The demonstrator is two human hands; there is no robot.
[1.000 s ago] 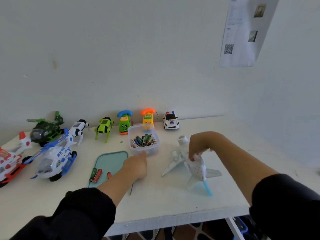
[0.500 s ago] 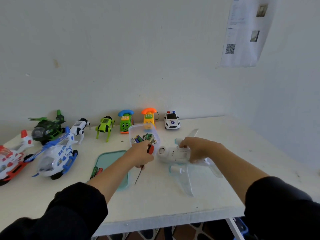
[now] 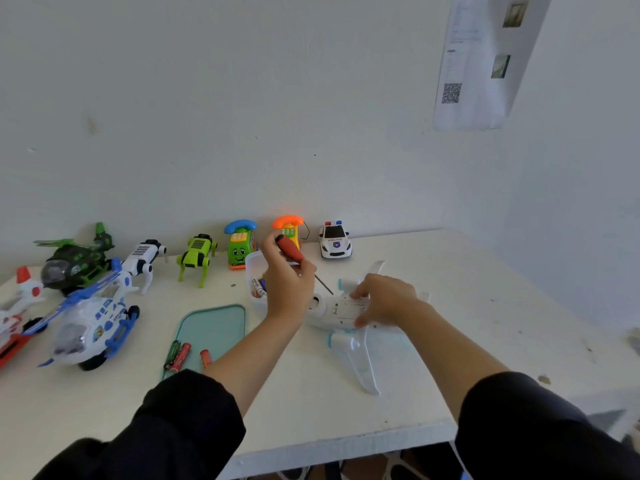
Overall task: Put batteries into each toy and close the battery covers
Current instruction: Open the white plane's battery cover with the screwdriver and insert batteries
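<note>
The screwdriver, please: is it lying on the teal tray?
No, the left hand holds the screwdriver above the toy airplane.

The battery box [image 3: 252, 271] is largely hidden behind the left hand [image 3: 289, 289] — its contents are barely seen; the red toy [image 3: 14, 317] is cut off by the left edge.

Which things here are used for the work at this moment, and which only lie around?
In use:
- red-handled screwdriver, in the left hand
- white toy airplane, held by the right hand
- clear plastic box of batteries

Lying about:
- white police car
- lime-green robot dog
- teal tray
</note>
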